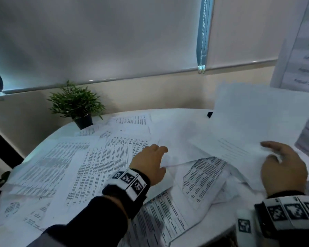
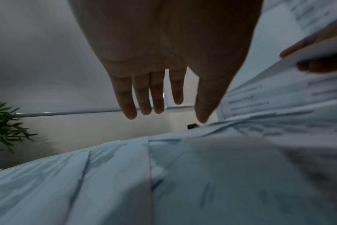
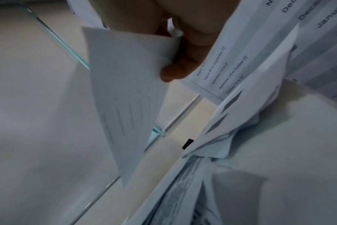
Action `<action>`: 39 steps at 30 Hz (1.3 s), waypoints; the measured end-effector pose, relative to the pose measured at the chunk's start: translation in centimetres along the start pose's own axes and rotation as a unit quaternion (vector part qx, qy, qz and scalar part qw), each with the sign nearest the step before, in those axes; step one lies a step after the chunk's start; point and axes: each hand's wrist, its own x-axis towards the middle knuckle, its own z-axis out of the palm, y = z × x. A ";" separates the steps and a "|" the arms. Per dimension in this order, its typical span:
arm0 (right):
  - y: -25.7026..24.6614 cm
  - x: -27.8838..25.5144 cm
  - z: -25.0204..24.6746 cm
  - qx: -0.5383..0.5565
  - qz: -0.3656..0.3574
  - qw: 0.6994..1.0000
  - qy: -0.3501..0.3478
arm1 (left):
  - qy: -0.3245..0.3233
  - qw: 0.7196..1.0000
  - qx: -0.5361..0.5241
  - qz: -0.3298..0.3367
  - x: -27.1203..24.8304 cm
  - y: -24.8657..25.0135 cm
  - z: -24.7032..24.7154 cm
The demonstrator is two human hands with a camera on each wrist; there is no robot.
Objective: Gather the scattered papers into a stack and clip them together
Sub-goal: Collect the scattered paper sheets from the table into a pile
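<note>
Many printed papers (image 1: 89, 166) lie scattered and overlapping across a round white table (image 1: 177, 113). My right hand (image 1: 282, 168) pinches the near edge of a lifted bunch of sheets (image 1: 257, 114) at the right; in the right wrist view the thumb (image 3: 175, 68) presses on those sheets (image 3: 129, 91). My left hand (image 1: 150, 163) hovers over the middle papers with fingers (image 2: 144, 99) straight and spread, holding nothing. A small black clip (image 1: 210, 114) sits at the far edge of the table, partly behind the lifted sheets.
A potted green plant (image 1: 77, 106) stands at the table's far left. A window blind (image 1: 114, 41) with a bead chain (image 1: 202, 41) hangs behind. A printed date list (image 1: 307, 50) is at the far right.
</note>
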 end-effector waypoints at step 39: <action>-5.1 -5.7 3.8 0.376 0.242 0.768 -0.458 | 0.443 0.764 -0.464 0.065 -3.2 4.7 -17.7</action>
